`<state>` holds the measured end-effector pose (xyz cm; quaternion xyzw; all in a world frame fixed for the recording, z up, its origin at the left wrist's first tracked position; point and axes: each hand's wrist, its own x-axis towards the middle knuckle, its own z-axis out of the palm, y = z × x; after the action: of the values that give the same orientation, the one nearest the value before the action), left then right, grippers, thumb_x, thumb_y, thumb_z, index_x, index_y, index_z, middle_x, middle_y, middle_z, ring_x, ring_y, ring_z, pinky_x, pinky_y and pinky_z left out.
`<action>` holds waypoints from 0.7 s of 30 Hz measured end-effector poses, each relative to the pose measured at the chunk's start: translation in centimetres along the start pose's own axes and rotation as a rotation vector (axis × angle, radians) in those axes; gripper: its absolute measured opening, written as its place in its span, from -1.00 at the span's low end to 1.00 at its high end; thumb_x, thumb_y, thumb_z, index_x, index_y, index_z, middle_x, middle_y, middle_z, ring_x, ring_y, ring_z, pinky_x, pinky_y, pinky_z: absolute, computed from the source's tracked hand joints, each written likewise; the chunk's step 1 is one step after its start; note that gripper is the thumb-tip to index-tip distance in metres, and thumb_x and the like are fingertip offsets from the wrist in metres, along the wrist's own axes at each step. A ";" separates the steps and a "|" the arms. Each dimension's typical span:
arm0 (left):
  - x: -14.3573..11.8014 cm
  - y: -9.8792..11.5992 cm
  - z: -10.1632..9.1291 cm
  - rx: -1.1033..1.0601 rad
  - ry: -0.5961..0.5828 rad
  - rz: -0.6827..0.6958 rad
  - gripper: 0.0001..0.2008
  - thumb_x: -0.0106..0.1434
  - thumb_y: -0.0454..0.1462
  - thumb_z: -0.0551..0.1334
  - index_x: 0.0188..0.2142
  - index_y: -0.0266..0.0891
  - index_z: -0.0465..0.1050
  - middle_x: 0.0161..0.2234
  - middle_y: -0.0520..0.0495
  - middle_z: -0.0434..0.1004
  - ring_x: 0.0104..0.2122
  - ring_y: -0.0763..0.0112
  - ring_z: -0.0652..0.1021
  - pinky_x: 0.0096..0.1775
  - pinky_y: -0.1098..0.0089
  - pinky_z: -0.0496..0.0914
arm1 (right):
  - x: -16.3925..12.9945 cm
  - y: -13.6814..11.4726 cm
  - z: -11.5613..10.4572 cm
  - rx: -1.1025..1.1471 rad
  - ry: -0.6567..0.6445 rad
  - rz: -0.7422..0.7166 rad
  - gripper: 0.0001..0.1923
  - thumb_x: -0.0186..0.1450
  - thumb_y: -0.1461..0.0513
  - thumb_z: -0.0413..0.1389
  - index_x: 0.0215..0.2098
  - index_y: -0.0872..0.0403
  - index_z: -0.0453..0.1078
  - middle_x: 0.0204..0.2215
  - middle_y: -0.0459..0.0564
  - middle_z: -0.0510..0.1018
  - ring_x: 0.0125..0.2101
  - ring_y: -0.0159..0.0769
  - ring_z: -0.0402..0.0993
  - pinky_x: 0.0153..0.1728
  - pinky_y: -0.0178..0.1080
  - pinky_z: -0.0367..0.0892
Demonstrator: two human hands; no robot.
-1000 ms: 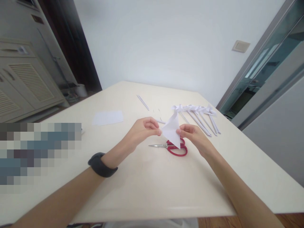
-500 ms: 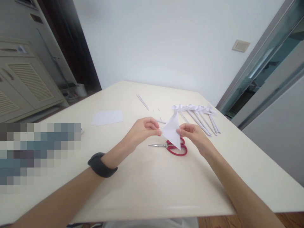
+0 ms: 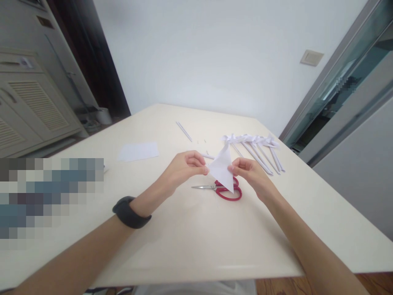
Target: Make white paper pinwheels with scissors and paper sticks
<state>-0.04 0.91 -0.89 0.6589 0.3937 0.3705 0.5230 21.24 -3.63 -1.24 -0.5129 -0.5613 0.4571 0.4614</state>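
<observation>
A white paper folded into a triangle [image 3: 223, 169] is held up between both hands above the cream table [image 3: 190, 237]. My left hand [image 3: 186, 166] pinches its left corner, and a dark band circles that wrist. My right hand [image 3: 250, 174] pinches the right edge. Red-handled scissors [image 3: 223, 191] lie shut on the table just under the paper, blades pointing left.
A row of several white paper flowers on rolled stems [image 3: 256, 149] lies at the right rear. A flat white sheet [image 3: 138, 151] rests to the left, a thin paper stick [image 3: 184, 131] further back. A blurred patch covers the table's left edge.
</observation>
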 end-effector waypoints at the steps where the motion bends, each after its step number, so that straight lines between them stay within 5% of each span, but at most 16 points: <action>1: 0.0 0.0 0.0 0.006 0.003 -0.008 -0.79 -0.05 -0.28 0.35 -0.44 -0.23 0.35 -0.49 0.02 0.51 -0.39 0.37 0.53 -0.32 0.40 0.33 | 0.0 0.0 -0.1 -0.002 -0.008 0.002 -0.76 0.13 0.11 0.19 -0.50 0.10 0.31 -0.55 -0.15 0.43 -0.51 -0.43 0.31 -0.44 -0.32 0.17; 21: -0.1 0.2 0.0 0.018 -0.013 -0.008 -0.80 -0.06 -0.28 0.35 -0.44 -0.22 0.35 -0.50 0.03 0.51 -0.38 0.35 0.54 -0.30 0.38 0.34 | 0.2 0.2 -0.2 -0.015 0.029 -0.019 -0.74 0.13 0.07 0.18 -0.46 0.10 0.36 -0.50 -0.10 0.44 -0.45 -0.39 0.34 -0.38 -0.29 0.21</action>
<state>-0.05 0.81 -0.70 0.6645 0.3964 0.3606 0.5209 21.47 -3.38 -1.36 -0.5175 -0.5627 0.4409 0.4701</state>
